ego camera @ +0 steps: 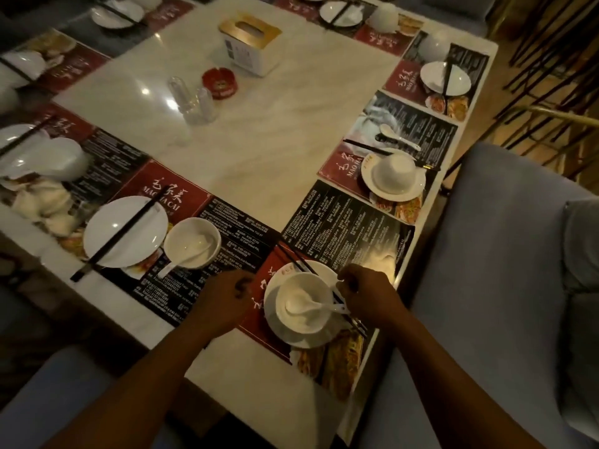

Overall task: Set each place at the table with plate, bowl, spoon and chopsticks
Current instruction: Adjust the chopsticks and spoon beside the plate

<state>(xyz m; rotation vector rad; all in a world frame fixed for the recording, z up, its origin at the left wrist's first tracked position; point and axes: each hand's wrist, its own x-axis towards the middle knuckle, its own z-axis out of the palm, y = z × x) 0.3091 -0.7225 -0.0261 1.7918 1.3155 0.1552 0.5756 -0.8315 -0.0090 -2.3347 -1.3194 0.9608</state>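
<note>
A restaurant dining room is shown. A large pale table [259,150] is ringed with identical printed placemats [343,231], on which a name on a red panel, columns of small print and food photographs are carried. Matching white plates [107,244], bowls [175,241], spoons [400,137] and black chopsticks [123,234] are laid at place after place. A tissue box [249,43], a red ashtray [218,83] and clear bottles [194,102] are grouped at upper centre. Grey upholstered seating [479,254] is seen at the right edge.

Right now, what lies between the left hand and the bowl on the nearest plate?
Head view: between left hand and bowl lie a strip of red placemat and the plate rim.
</note>
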